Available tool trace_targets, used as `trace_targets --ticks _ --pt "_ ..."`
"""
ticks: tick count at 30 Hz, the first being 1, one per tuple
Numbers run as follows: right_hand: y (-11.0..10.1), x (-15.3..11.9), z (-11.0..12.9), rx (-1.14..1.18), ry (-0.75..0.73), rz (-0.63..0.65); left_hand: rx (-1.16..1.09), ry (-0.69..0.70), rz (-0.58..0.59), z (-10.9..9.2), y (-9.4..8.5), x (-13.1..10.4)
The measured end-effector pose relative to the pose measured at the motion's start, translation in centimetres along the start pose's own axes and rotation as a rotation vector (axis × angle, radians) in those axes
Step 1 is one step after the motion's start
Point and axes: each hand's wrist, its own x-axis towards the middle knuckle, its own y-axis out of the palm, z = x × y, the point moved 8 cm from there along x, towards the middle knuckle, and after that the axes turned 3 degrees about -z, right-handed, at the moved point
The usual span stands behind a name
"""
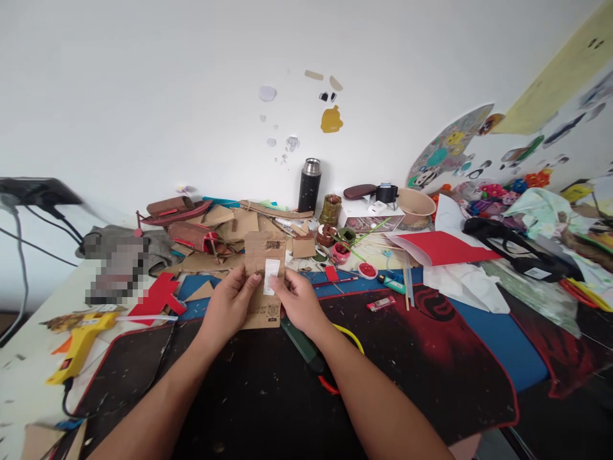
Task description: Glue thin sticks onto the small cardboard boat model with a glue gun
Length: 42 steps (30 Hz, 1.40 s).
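Observation:
My left hand and my right hand hold a flat brown cardboard piece upright between them, above the black mat. Each hand grips one side edge, thumbs on the near face and the other fingers mostly hidden behind. Printed codes and a white label show on the cardboard, and my right thumb rests on the label. Below my right hand lies a dark green tool, partly hidden by my wrist. A yellow and a red curved part show beside it; I cannot tell its kind.
A yellow glue gun lies at the left. Cardboard scraps pile up behind my hands, near a black flask and several paint jars. Red paper, a utility knife and a black strap lie on the right.

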Motion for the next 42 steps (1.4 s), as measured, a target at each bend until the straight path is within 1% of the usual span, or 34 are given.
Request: trace_targets --ticks 2,4,6,11,13,14,15,17,19,21,23,25,26,28,29,31,33,34,36,38,39,41,42 --pt "-0.5 0.1 0.0 -0.019 0.012 -0.047 0.006 -0.003 0.025 0.3 0.4 -0.3" --pt "-1.1 0.2 0.4 -0.093 -0.038 -0.116 0.009 -0.003 0.026 0.4 0.8 -0.4" --pt "-1.4 0.3 0.8 -0.152 -0.092 -0.157 -0.006 -0.011 0.016 0.5 1.1 -0.5" --pt "-1.5 0.3 1.0 -0.184 -0.11 -0.149 -0.156 -0.069 0.043 0.4 1.7 -0.2" --pt "-1.4 0.3 0.9 -0.178 -0.103 -0.134 -0.175 -0.068 0.049 0.2 1.5 0.0" --pt "-1.3 0.2 1.0 -0.165 -0.101 -0.123 -0.171 -0.062 0.032 0.0 1.2 0.1" --pt "-1.3 0.2 1.1 -0.144 -0.1 -0.11 -0.158 -0.056 -0.01 -0.1 0.6 0.2" --pt "-1.4 0.1 1.7 -0.093 -0.101 -0.088 -0.118 -0.038 -0.154 -0.4 -1.4 0.5" --pt "-1.6 -0.3 2.9 -0.097 -0.111 -0.06 -0.089 -0.015 -0.32 -0.9 -3.5 0.4" --pt "-1.7 -0.9 4.4 -0.239 -0.138 0.003 -0.107 0.009 -0.401 -1.3 -4.7 0.2" --pt "-1.8 -2.1 5.6 -0.497 -0.169 0.079 -0.156 0.021 -0.415 -1.5 -5.1 0.1" --pt "-1.8 -3.7 6.1 -0.726 -0.198 0.138 -0.212 0.017 -0.405 -1.3 -5.0 0.1" --pt "-1.8 -4.7 5.9 -0.81 -0.194 0.168 -0.243 0.01 -0.398 -1.1 -4.9 0.1" --pt "-1.6 -7.1 4.7 -0.931 -0.186 0.226 -0.296 -0.005 -0.386 -0.7 -4.8 0.1" --pt "-1.3 -8.4 4.0 -0.985 -0.215 0.253 -0.312 -0.012 -0.381 -0.5 -4.7 0.1" --pt "-0.3 -10.9 2.7 -1.073 -0.332 0.323 -0.327 -0.021 -0.378 -0.4 -4.7 0.1" --pt "0.1 -12.7 1.5 -1.16 -0.425 0.338 -0.335 -0.029 -0.373 -0.4 -4.7 0.0" --pt "0.2 -13.1 1.1 -1.197 -0.464 0.34 -0.338 -0.031 -0.37 -0.4 -4.7 0.0" --pt "-0.2 -13.1 0.6 -1.256 -0.523 0.352 -0.331 -0.027 -0.367 -0.4 -4.6 -0.1" --pt "-1.2 -11.9 0.5 -1.29 -0.559 0.332 -0.296 -0.018 -0.367 -0.3 -4.7 -0.1" --pt "-1.9 -11.2 0.5 -1.289 -0.564 0.319 -0.275 -0.017 -0.366 -0.2 -4.7 -0.1" --pt "-3.9 -9.4 0.8 -1.274 -0.546 0.231 -0.25 -0.03 -0.36 0.2 -4.6 0.0" --pt "-4.7 -8.7 0.9 -1.271 -0.539 0.209 -0.248 -0.042 -0.353 0.4 -4.5 0.0"
